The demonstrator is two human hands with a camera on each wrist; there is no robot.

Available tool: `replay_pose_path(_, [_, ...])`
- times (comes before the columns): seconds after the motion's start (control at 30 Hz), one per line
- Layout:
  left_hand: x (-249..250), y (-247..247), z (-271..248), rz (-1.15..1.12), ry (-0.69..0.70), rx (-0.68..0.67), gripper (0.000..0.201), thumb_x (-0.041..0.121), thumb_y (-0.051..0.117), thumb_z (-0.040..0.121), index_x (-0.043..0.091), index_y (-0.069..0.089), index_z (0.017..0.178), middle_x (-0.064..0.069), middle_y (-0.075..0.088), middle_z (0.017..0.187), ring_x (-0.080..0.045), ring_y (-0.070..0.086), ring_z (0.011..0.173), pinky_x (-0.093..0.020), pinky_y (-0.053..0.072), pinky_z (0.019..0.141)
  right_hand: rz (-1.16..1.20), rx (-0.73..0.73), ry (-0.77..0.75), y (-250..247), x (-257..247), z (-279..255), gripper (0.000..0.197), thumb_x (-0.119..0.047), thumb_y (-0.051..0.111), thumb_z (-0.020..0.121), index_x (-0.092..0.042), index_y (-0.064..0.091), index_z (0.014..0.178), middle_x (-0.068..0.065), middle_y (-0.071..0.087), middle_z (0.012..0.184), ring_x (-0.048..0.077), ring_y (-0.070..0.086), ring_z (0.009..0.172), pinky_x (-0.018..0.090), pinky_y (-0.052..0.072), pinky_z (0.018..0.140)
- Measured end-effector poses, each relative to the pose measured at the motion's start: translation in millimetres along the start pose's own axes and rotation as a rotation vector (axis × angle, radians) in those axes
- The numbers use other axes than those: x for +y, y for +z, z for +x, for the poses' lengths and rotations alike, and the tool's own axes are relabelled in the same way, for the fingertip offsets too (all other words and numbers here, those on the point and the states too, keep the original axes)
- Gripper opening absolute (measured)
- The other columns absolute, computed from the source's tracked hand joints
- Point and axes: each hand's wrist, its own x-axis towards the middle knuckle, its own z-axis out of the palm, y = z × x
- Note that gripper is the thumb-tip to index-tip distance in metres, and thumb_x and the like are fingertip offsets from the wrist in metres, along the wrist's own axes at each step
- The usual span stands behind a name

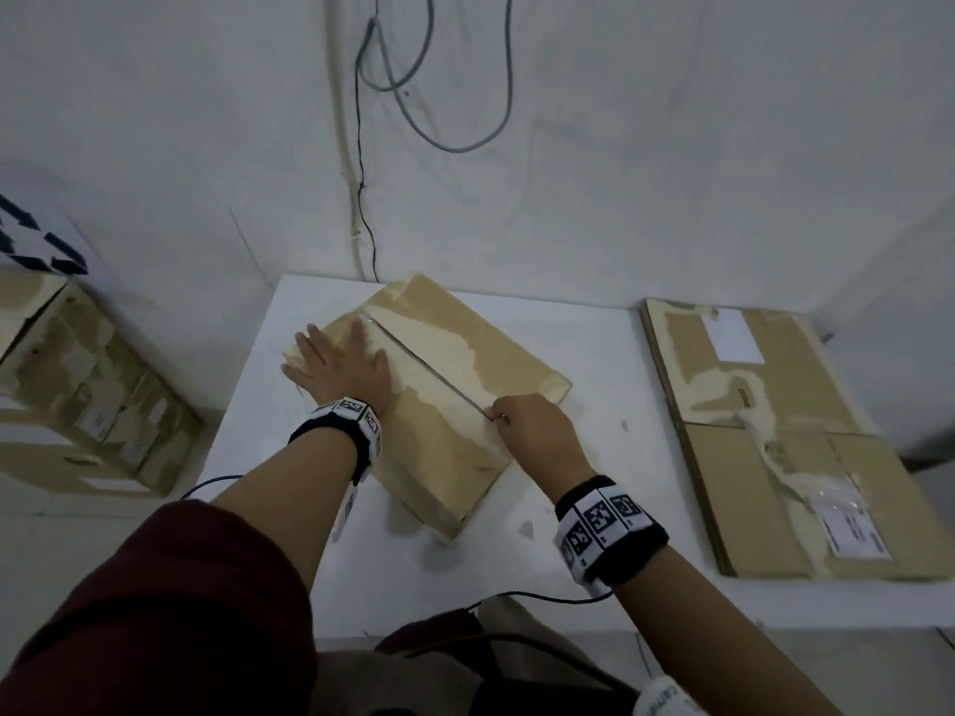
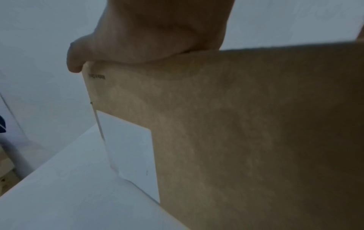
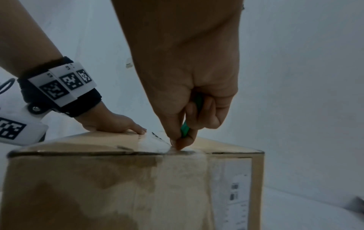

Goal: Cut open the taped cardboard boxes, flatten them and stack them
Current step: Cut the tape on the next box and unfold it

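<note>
We find one closed cardboard box [image 1: 439,400] standing on a white table [image 1: 594,509], turned at an angle to the table's edges. Clear tape [image 3: 177,168] runs along the top seam and down the near face. Our right hand [image 1: 537,431] sits at the near end of that seam, fingers curled tight round a green-handled cutter [image 3: 186,127]; the blade itself is too small to make out, but the fingertips [image 3: 180,144] touch the tape right at the top edge of the box. Our left hand [image 1: 343,366] lies flat on the box top, on the far side of the seam from the cutter, fingers straight and spread; the left wrist view shows the thumb hooked over the box's edge. To the right of the cutting hand, apart from the box, flattened cardboard [image 1: 785,441] lies on the table with white labels showing. Left of the pressing hand, off the table, more boxes [image 1: 88,390] are stacked. Cables [image 1: 413,74] hang on the wall beyond the fingers.
</note>
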Motion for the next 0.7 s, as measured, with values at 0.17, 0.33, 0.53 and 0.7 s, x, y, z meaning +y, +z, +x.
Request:
replay_pose_path(0.17, [-7,3,3,-0.072,0.057,0.033,0.062,0.053,0.035,0.095,0.031,0.021,0.151,-0.017,0.005,0.160,-0.040,0.000,0.146,-0.067,0.001,0.112,0.007,0.021,0.095,-1,18,-33,0.024,-0.011,0.050,0.097,-0.013,0.073,0.105,0.006,0.072,0.103,0.024,0.064,0.090,0.035,0.053,0.075])
replay_pose_path(0.33, [-3,0,2,-0.034,0.070,0.023,0.060,0.046,0.039,0.095,0.023,0.029,0.149,-0.020,0.012,0.159,-0.042,0.005,0.145,-0.065,0.001,0.112,0.033,0.098,0.125,0,21,-45,0.023,-0.018,0.052,0.100,-0.018,0.072,0.111,0.003,0.069,0.093,0.020,0.062,0.080,0.027,0.042,0.059])
replay_pose_path(0.53, [22,2,-37,-0.210,0.897,0.003,0.043,0.035,0.034,0.085,0.022,0.058,0.118,-0.001,0.051,0.130,-0.020,0.042,0.126,-0.043,0.016,0.105,0.113,0.150,0.123,5,34,-43,0.022,-0.018,0.049,0.100,-0.019,0.070,0.108,-0.003,0.072,0.108,0.018,0.065,0.094,0.033,0.053,0.075])
replay_pose_path(0.7, [57,19,-69,-0.165,1.161,-0.087,0.040,0.040,0.033,0.087,0.020,0.059,0.110,0.004,0.059,0.112,-0.018,0.053,0.103,-0.036,0.027,0.091,0.122,0.198,0.128,-2,47,-27,0.019,-0.020,0.055,0.098,-0.019,0.072,0.105,0.001,0.073,0.106,0.022,0.066,0.098,0.034,0.053,0.077])
